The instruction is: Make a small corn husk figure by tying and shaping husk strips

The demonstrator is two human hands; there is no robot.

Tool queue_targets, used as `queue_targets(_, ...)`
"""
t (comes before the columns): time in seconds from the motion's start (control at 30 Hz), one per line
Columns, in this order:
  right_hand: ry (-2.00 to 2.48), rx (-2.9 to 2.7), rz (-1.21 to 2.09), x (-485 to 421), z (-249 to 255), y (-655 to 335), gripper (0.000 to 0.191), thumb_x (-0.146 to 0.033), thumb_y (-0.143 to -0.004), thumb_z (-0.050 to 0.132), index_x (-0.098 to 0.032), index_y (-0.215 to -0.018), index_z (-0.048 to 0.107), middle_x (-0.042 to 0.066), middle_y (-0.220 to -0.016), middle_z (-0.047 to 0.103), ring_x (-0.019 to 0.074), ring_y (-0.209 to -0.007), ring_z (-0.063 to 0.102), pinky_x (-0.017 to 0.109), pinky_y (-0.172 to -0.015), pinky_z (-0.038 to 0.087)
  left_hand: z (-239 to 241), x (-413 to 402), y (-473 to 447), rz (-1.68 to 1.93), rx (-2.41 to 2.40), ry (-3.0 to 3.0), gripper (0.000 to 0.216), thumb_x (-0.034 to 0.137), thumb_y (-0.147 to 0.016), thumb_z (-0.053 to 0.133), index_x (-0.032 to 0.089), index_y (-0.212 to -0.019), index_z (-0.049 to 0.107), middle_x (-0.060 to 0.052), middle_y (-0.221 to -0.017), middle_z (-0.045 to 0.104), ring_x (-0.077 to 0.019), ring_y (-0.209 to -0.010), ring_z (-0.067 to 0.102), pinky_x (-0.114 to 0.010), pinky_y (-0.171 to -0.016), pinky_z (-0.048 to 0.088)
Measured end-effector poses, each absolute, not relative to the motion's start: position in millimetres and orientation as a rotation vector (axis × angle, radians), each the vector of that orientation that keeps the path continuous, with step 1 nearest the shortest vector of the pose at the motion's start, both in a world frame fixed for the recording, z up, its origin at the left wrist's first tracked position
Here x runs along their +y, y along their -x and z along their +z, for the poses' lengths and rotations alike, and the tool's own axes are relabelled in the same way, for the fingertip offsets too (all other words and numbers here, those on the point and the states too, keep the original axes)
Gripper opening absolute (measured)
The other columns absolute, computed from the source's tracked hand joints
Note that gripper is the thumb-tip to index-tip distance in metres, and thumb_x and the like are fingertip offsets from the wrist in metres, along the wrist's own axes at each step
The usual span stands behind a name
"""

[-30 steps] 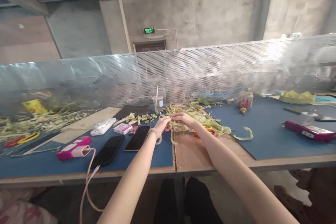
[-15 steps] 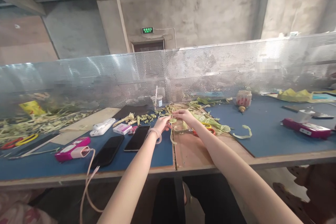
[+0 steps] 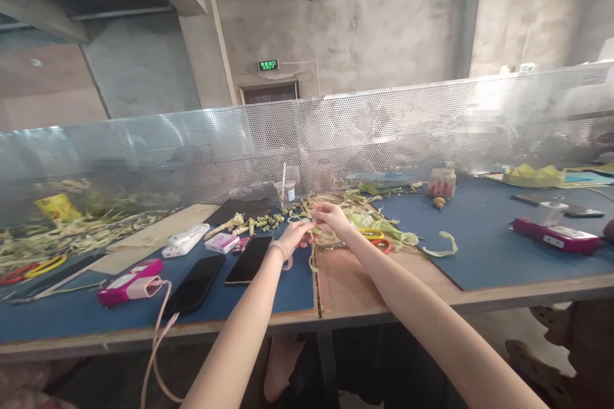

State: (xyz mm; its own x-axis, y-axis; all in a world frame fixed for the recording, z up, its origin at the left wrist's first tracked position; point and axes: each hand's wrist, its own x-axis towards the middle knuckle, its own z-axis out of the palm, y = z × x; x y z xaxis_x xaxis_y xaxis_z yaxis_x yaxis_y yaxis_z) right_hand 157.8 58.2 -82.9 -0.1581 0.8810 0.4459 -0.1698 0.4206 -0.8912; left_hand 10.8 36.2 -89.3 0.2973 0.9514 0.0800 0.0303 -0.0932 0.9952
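Over the seam between the blue mat and the brown board, my two hands meet. My left hand [image 3: 295, 236] is closed in a pinch, a looped bracelet around its wrist. Close against it, my right hand [image 3: 332, 217] also pinches. Between them is a thin pale green leaf strip [image 3: 313, 262], its curled end hanging below the fingers; the pinched part is mostly hidden. Behind and right of my hands lies a loose heap of pale green leaves [image 3: 391, 230]. Scissors [image 3: 382, 245] with yellow and orange-red handles lie partly behind my right forearm.
Left of my hands are two black phones [image 3: 196, 284], a pink-white box [image 3: 221, 243], a magenta power bank [image 3: 129, 281] with a cable, and knotted green pieces [image 3: 263, 223]. A plastic cup [image 3: 285, 192] and a jar [image 3: 441, 183] stand before the perforated metal screen [image 3: 230, 153].
The camera view has tilted slightly upward. My hands stay together over the strip; the left fingers have shifted closer under the right hand.
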Motion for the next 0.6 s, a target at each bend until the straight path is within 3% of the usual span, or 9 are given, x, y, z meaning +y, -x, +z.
queue_targets(0.2,0.773,-1.351,0.944,56.9,-80.9,-155.8,0.031,-0.034,-0.066,0.068,-0.016,-0.09,0.062,-0.003,-0.063,0.055,0.0088,-0.055,0.049,0.022,-0.055,0.044,-89.7,36.4,-10.8,1.007,0.948,-1.422,0.023,0.035,-0.069,0.067,0.014,-0.073,0.058,-0.007,-0.065,0.067,-0.0072,-0.044,0.049,-0.016,-0.037,0.027)
queue_targets(0.43,0.88,-1.462,1.074,56.9,-87.3,-157.7,0.044,-0.058,-0.08,0.047,-0.015,-0.077,0.058,0.002,-0.068,0.059,0.012,-0.061,0.055,0.024,-0.059,0.046,-85.3,41.2,-3.8,1.301,0.987,-1.195,0.021,0.036,-0.075,0.061,0.015,-0.079,0.057,-0.005,-0.065,0.066,-0.0062,-0.043,0.049,-0.015,-0.036,0.027)
queue_targets(0.6,0.714,-1.67,1.077,52.2,-86.5,-163.1,0.038,-0.051,-0.07,0.065,-0.015,-0.078,0.055,0.001,-0.07,0.061,0.0118,-0.064,0.057,0.024,-0.062,0.045,-85.5,42.9,-2.3,1.332,1.002,-1.167,0.025,0.041,-0.076,0.059,0.016,-0.081,0.056,-0.005,-0.068,0.066,-0.0066,-0.044,0.052,-0.015,-0.037,0.032)
